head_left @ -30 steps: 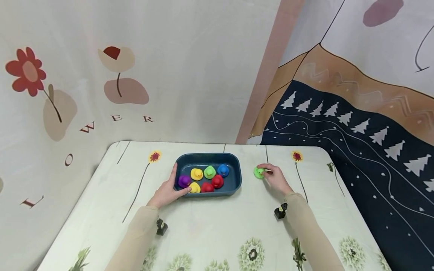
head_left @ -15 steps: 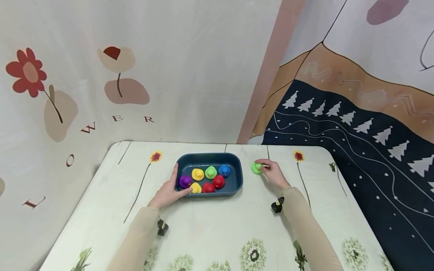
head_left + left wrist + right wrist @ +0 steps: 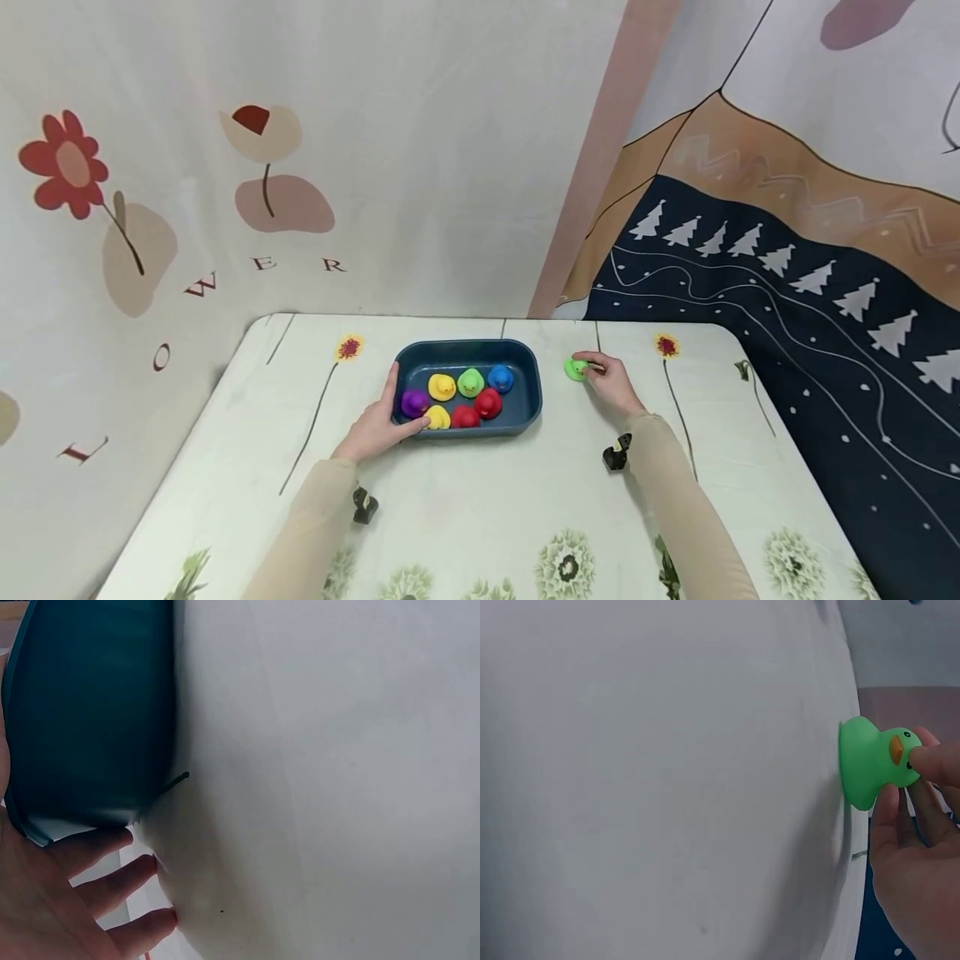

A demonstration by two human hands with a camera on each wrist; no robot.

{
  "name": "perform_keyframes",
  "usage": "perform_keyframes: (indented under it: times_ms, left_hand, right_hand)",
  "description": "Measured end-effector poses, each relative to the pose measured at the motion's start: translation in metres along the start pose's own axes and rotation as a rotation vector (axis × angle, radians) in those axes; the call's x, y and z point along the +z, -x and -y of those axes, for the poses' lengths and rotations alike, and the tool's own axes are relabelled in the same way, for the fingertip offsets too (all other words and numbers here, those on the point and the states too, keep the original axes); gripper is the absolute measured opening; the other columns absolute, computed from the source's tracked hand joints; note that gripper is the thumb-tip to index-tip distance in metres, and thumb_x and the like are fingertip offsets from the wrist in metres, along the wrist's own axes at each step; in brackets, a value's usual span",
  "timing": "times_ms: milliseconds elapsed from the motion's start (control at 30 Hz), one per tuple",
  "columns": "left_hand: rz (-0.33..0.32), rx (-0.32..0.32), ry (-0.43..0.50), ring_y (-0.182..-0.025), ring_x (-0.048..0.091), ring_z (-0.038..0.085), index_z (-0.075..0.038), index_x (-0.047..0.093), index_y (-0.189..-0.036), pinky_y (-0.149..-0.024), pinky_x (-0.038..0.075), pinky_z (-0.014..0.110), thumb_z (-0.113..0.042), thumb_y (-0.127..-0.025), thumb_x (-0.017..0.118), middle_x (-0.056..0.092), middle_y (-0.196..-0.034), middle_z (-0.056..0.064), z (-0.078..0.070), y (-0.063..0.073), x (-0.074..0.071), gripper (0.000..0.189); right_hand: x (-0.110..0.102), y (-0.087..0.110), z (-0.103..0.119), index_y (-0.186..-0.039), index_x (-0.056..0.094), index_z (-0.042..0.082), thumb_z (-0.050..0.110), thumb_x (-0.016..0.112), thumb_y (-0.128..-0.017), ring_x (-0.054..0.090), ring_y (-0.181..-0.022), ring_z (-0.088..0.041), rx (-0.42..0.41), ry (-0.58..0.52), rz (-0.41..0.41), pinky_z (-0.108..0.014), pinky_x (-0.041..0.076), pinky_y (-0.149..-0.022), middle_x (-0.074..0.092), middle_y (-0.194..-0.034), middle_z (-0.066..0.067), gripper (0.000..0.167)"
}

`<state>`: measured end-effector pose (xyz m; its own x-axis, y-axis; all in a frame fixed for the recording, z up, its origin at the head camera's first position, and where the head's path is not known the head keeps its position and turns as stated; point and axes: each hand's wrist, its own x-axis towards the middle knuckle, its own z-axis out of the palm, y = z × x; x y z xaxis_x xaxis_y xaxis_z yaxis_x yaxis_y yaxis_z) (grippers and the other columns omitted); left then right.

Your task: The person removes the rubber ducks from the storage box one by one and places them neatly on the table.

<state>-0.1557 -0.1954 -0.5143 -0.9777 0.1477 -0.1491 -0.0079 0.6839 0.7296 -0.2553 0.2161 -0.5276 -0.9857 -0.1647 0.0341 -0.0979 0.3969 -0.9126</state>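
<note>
A dark blue rectangular tray [image 3: 528, 417] lies on the table, holding several rubber ducks. Inside are a purple duck [image 3: 414, 403], two yellow ones, a green one [image 3: 471, 382], a blue one [image 3: 500, 378] and two red ones. My left hand [image 3: 375, 429] grips the tray's left end, thumb over the near rim; in the left wrist view several fingers show at its end wall. To the right of the tray, my right hand [image 3: 611, 385] pinches another green rubber duck [image 3: 862, 761] by its head. That duck's base is at the tabletop; whether it touches is unclear.
A white flower-printed cloth covers the table [image 3: 480, 500]. Behind it hangs a pale printed curtain [image 3: 420, 167], with a dark tree-patterned fabric [image 3: 750, 333] at the right. Small black devices sit at both wrists, the right one [image 3: 617, 452] near the table surface.
My right hand has moved the green duck slightly toward the far side of the table. The left hand and tray hold still; the head view has shifted a little.
</note>
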Motion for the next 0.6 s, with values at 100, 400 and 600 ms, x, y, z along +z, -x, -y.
perform_keyframes:
  times_ms: [100,400,600]
  left_hand:
    - [-0.003,0.005,0.006,-0.123,0.045,0.049,-0.016,-0.009,-0.155,-0.099,0.036,0.06,-0.051,-0.084,0.07,0.039,-0.139,0.037,0.0,-0.001,0.001,0.112]
    - [0.002,0.007,0.002,-0.124,0.044,0.049,-0.016,-0.01,-0.155,-0.1,0.035,0.061,-0.052,-0.084,0.07,0.038,-0.141,0.036,0.0,-0.002,0.001,0.113]
    - [0.012,0.004,0.007,-0.127,0.04,0.05,-0.014,-0.011,-0.155,-0.103,0.032,0.061,-0.05,-0.085,0.07,0.034,-0.143,0.036,-0.001,-0.001,0.0,0.113]
  right_hand:
    - [-0.001,0.001,-0.002,-0.121,0.061,-0.008,-0.009,0.049,-0.094,0.049,-0.122,-0.035,-0.009,0.001,0.0,-0.044,0.042,-0.099,0.058,-0.127,-0.025,0.03]
    - [-0.007,0.005,0.004,-0.125,0.06,-0.008,-0.006,0.052,-0.095,0.045,-0.127,-0.036,-0.033,-0.026,0.014,-0.048,0.04,-0.102,0.054,-0.132,-0.025,0.031]
    - [-0.012,0.008,0.009,-0.125,0.061,-0.003,-0.003,0.058,-0.094,0.055,-0.115,-0.036,-0.017,-0.045,-0.008,-0.033,0.048,-0.091,0.054,-0.133,-0.021,0.032]
